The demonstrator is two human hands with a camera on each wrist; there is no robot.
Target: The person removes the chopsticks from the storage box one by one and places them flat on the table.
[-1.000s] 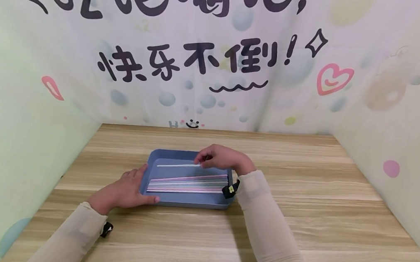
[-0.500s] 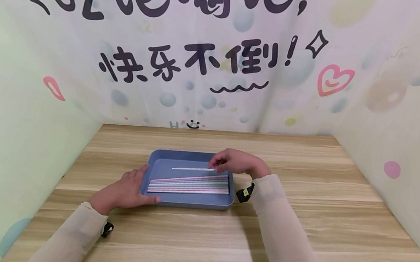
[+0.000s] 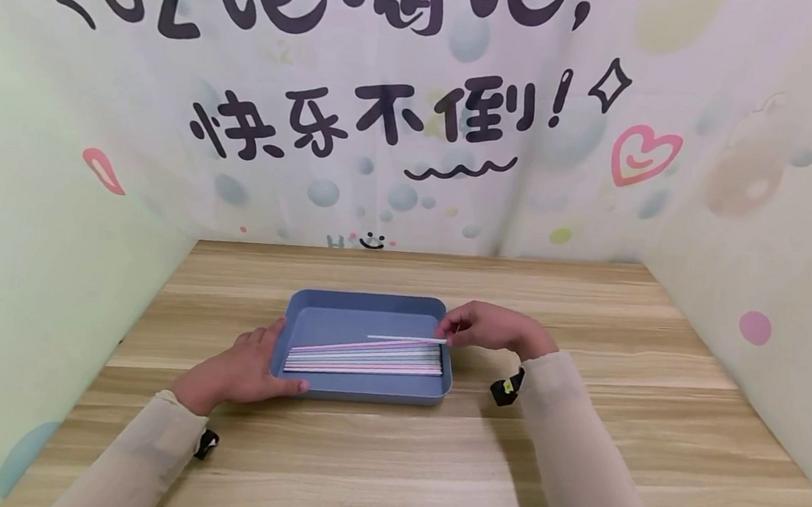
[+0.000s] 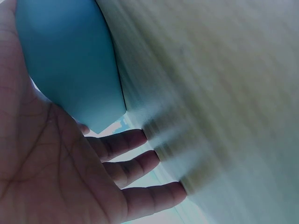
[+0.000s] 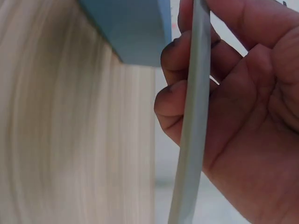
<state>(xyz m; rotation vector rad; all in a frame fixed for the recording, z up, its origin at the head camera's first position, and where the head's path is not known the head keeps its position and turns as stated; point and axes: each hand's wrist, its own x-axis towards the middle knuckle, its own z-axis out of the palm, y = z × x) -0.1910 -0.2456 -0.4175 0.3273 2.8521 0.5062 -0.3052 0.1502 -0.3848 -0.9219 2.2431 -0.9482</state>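
Observation:
A blue rectangular tray (image 3: pixel 379 398) sits on the wooden table, with a fanned row of thin pale sticks (image 3: pixel 364 358) in white, pink and bluish tones inside. My left hand (image 3: pixel 248 368) rests against the tray's left end, thumb along the front rim. Three of its fingers (image 4: pixel 154 200) stretch down to the tabletop in the left wrist view. Over the tray's right end, my right hand (image 3: pixel 492 327) pinches one white stick (image 3: pixel 402 338) between thumb and fingers. That stick lies level just above the back of the row, its free end pointing left.
The wooden tabletop (image 3: pixel 358 467) extends around the tray on all sides. Behind it hangs a white printed cloth (image 3: pixel 382 195) with large black characters, and pale walls (image 3: pixel 760 260) close off both sides.
My right hand has moved right and slightly nearer, drawing the white stick along to the tray's right end. The left hand and the tray have stayed in place.

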